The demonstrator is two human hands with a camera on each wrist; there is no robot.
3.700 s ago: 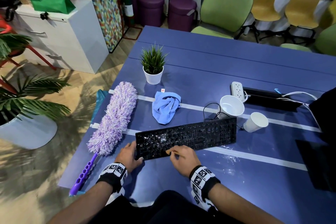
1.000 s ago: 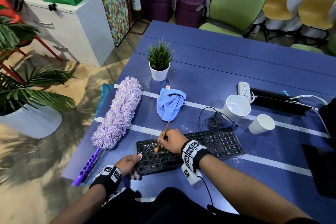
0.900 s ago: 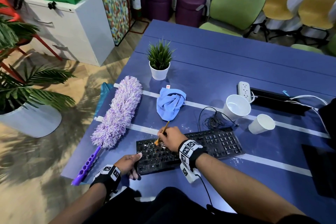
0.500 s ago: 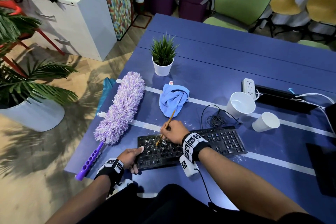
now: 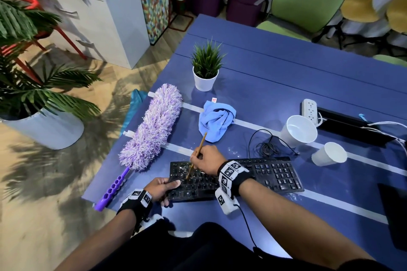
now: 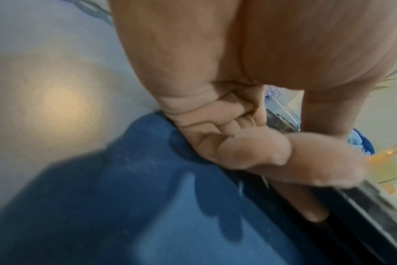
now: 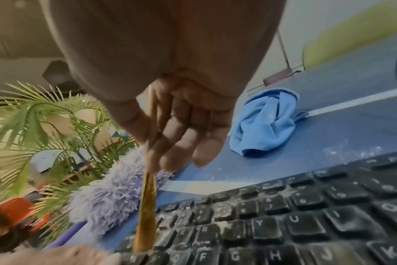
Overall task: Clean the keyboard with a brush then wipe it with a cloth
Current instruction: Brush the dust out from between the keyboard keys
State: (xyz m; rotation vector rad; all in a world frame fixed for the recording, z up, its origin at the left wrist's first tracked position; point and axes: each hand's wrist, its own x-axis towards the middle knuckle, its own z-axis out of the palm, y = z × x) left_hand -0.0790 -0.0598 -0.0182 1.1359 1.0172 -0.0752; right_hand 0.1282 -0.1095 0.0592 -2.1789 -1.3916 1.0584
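Observation:
A black keyboard point(image 5: 264, 174) dusted with white powder lies near the table's front edge. My right hand point(image 5: 206, 161) pinches a thin wooden brush point(image 5: 199, 148), whose bristle end touches the left keys point(image 7: 145, 231). My left hand point(image 5: 164, 187) grips the keyboard's left end, thumb on top, fingers curled under the edge point(image 6: 249, 148). A crumpled blue cloth point(image 5: 217, 122) lies just beyond the keyboard; the right wrist view shows the cloth point(image 7: 267, 122) behind my fingers.
A purple fluffy duster point(image 5: 152, 130) lies left of the keyboard. Behind are a small potted plant point(image 5: 206, 68), two white paper cups point(image 5: 299, 131), a coiled cable point(image 5: 267, 146), a power strip point(image 5: 309, 110) and a black tray. White powder flecks the table point(image 5: 286, 72).
3.7 s ago both hands rested at the keyboard without the brush. Over the last second the right hand sweeps the brush over the left keys while the left hand keeps holding the keyboard's end.

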